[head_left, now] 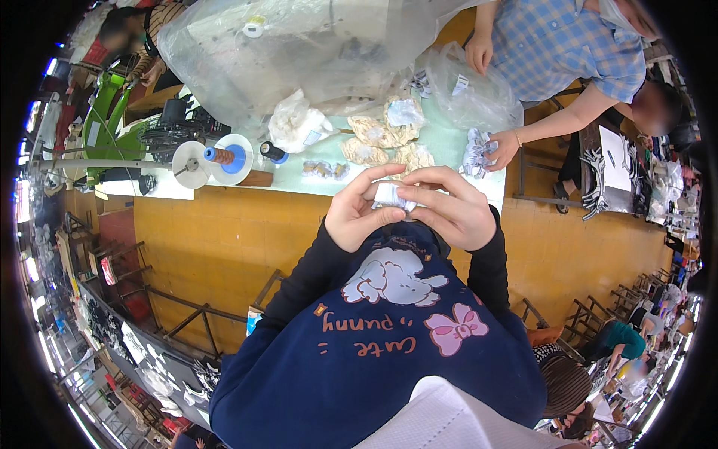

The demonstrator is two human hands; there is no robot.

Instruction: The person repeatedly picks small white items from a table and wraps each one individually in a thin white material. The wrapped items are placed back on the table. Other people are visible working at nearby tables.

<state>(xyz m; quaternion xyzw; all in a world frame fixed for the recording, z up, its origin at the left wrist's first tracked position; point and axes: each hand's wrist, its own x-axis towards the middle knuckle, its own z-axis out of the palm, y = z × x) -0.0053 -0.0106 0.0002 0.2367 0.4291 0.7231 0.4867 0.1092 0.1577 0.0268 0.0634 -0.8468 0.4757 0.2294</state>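
My left hand [357, 212] and my right hand [453, 206] meet in front of my chest, at the table's near edge. Between their fingertips is a small white bundle [390, 196] that looks like stacked labels; both hands are closed on it and partly cover it. Just beyond lie several crumpled cream bundles [372, 132], some with pale labels on top. To their left sits a short row of small whitish-grey bundles [324, 170] with brown bands.
The pale green table [299, 182] carries a white plastic bag [298, 123], a black spool [272, 152] and a large clear plastic sheet [299, 56]. Thread reels [228, 159] and a green machine [105, 123] stand left. At right, a co-worker's hand [504, 150] touches striped bundles [476, 153].
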